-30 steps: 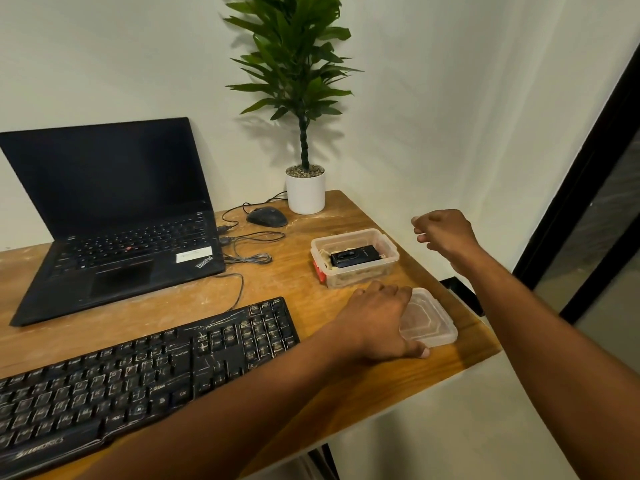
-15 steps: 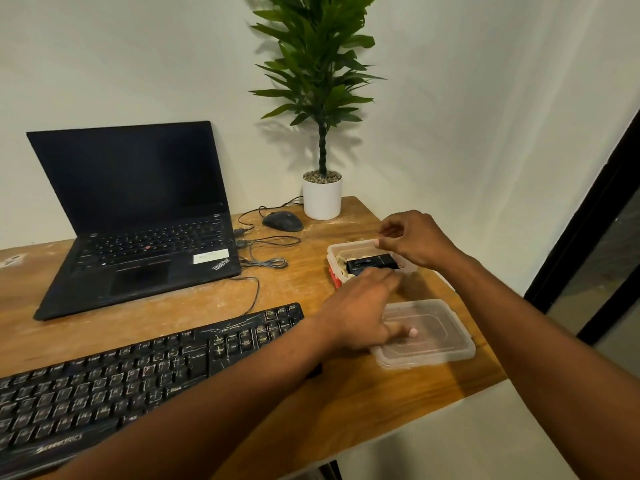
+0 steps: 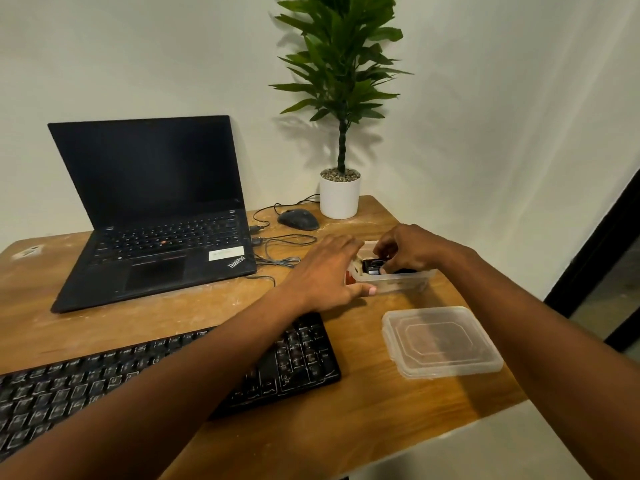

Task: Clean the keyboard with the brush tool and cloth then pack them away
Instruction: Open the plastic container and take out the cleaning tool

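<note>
A clear plastic box [image 3: 398, 280] stands on the wooden desk right of the laptop. Inside it lies a black brush tool [image 3: 372, 265]; a red item shows at the box's left end. My right hand [image 3: 408, 249] reaches into the box and pinches the black tool with curled fingers. My left hand [image 3: 329, 271] rests against the box's left side, fingers fairly straight, thumb on its front wall. The box's clear lid [image 3: 441, 341] lies on the desk nearer me. The black keyboard [image 3: 156, 372] sits at the front left, partly under my left forearm. No cloth is visible.
An open black laptop [image 3: 156, 216] stands at the back left. A black mouse [image 3: 298, 219] with loose cables and a potted plant [image 3: 340, 194] sit at the back. The desk's right edge [image 3: 512, 407] runs close by the lid.
My left hand left the lid and moved up to the box's left side. My right hand came down from the air into the box and took hold of the black tool.
</note>
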Tool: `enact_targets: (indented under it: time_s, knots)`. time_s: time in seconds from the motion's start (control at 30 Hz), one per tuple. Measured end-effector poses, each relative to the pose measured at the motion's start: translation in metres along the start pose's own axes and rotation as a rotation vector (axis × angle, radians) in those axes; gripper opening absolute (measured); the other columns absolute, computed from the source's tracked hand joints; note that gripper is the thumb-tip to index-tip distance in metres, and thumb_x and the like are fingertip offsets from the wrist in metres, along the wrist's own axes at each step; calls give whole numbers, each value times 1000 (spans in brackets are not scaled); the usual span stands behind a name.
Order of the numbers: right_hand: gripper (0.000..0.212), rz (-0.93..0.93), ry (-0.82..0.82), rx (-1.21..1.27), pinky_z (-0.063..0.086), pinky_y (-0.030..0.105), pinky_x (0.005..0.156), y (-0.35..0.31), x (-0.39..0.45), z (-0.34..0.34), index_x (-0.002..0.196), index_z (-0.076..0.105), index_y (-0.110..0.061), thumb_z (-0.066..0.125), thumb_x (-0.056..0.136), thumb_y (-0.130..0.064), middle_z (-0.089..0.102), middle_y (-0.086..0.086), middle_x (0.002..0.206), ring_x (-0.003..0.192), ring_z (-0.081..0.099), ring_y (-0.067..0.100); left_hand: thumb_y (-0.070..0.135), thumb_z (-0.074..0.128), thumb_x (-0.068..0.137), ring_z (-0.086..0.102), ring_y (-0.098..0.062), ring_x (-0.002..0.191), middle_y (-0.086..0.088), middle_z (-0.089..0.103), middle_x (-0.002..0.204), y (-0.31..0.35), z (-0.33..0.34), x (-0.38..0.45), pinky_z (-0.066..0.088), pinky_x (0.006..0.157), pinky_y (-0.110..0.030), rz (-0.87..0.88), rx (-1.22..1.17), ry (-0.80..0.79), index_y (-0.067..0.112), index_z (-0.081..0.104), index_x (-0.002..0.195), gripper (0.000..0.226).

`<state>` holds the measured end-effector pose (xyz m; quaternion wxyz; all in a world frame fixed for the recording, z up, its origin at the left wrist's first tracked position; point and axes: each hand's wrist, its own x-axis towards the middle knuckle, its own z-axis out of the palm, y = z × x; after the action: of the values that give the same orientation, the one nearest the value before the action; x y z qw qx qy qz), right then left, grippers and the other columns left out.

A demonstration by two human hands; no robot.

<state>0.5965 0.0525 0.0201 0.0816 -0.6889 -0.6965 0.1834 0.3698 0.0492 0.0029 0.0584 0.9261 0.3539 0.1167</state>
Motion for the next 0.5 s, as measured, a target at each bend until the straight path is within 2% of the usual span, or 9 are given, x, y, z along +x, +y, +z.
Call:
enact_targets:
  time_s: [0.27, 0.4, 0.5]
  knots:
    - [44, 13, -67, -81, 49, 24, 90, -3, 2, -1, 129, 73, -14, 83, 86, -10, 72, 3, 126, 109, 64, 18, 72, 63, 88, 20, -24, 156, -5, 24, 170, -17, 6, -1, 18, 124, -39, -52, -49, 9, 19, 25, 163, 100]
    - [47, 10, 5, -45, 52, 29, 93, -3, -3, -1, 128, 74, -16, 87, 83, -16, 73, 1, 124, 108, 64, 17, 75, 63, 85, 21, -25, 156, -6, 24, 170, -26, 3, -7, 20, 125, -42, -94, -111, 20, 19, 24, 163, 104]
    - [55, 11, 115, 30, 47, 26, 89, -7, -10, -5, 130, 71, -16, 91, 79, -20, 71, 1, 124, 105, 62, 15, 72, 65, 86, 21, -25, 156, -6, 25, 170, -30, -5, -16, 21, 124, -44, -124, -164, 55, 21, 25, 163, 100]
